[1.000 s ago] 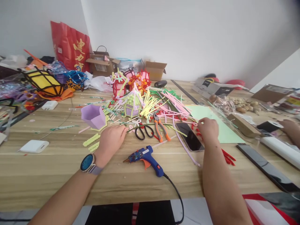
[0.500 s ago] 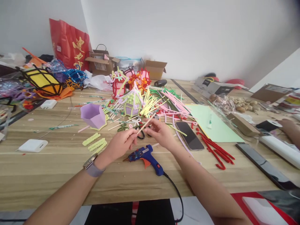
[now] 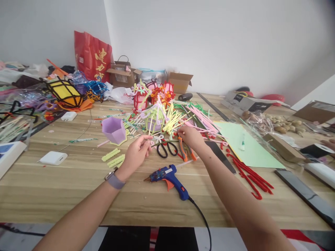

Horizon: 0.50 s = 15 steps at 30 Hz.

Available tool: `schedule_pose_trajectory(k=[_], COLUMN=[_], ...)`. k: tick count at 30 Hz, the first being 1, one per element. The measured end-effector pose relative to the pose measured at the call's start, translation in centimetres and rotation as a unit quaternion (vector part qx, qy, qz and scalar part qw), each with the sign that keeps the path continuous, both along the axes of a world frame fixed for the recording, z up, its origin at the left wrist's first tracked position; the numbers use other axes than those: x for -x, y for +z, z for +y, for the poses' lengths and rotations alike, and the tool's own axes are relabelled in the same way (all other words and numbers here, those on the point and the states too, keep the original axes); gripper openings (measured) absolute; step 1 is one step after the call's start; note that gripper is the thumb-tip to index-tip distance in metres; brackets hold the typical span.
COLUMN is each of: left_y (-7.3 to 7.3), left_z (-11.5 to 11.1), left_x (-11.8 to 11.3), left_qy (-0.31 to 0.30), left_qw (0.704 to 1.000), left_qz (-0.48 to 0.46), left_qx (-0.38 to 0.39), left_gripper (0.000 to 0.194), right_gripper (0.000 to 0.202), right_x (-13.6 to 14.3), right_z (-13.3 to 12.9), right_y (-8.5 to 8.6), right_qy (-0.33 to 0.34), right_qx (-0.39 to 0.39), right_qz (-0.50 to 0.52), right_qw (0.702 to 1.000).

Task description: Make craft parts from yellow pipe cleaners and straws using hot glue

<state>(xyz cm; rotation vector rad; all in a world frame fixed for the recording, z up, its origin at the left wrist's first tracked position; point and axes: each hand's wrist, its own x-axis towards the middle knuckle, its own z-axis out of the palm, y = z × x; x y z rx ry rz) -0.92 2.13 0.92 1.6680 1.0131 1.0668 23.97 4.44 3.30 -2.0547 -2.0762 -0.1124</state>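
Note:
My left hand (image 3: 138, 152) pinches a thin pale stick (image 3: 150, 130) that points up from its fingertips, in front of the green-and-purple pipe-cleaner lantern (image 3: 154, 118). My right hand (image 3: 190, 136) reaches to the pile's front edge beside the orange-handled pliers (image 3: 182, 149); its fingers are bent and what they hold, if anything, is hidden. Black-handled scissors (image 3: 162, 150) lie between my hands. Nearer to me rests a blue glue gun (image 3: 170, 177). A purple hexagonal cup (image 3: 114, 129) and light green braided strips (image 3: 116, 160) are left of my left hand.
Red pipe cleaners (image 3: 251, 176), a partly covered black phone (image 3: 220, 157) and a pale green sheet (image 3: 251, 148) lie on the right. A white adapter (image 3: 53, 158) is on the left. Another person's hand (image 3: 330, 143) shows at the right edge.
My right hand has left the stick and moved away to the pile near the pliers. The stick in my left hand now stands more upright. The view has shifted, uncovering the scissors and pliers.

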Motion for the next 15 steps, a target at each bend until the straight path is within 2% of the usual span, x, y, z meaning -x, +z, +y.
schedule_pose_trajectory(k=[3, 5, 9, 12, 13, 15], left_y=[-0.2, -0.2, 0.0, 0.1, 0.0, 0.0], left_z=[0.0, 0.1, 0.6, 0.6, 0.5, 0.1], left_x=[0.0, 0.1, 0.5, 0.5, 0.4, 0.2], left_qy=[0.02, 0.046, 0.109, 0.123, 0.114, 0.076], left_qw=[1.0, 0.997, 0.986, 0.982, 0.984, 0.991], left_qz=[-0.021, -0.052, -0.124, -0.138, -0.13, -0.099], left_qx=[-0.008, -0.012, -0.026, -0.032, -0.033, -0.037], left_gripper=[0.026, 0.025, 0.023, 0.022, 0.022, 0.022], right_gripper=[0.021, 0.029, 0.034, 0.024, 0.016, 0.019], right_x=[0.6, 0.4, 0.0, -0.2, -0.3, -0.4], right_z=[3.0, 4.7, 6.3, 6.3, 6.3, 6.1], right_y=[-0.6, -1.2, -1.9, -0.9, -0.5, 0.6], right_qy=[0.031, 0.054, 0.091, 0.112, 0.115, 0.109], right_qx=[0.012, 0.03, 0.061, 0.055, 0.044, 0.016], right_qz=[-0.038, -0.063, -0.119, -0.167, -0.181, -0.205], right_qw=[0.999, 0.996, 0.987, 0.978, 0.976, 0.973])
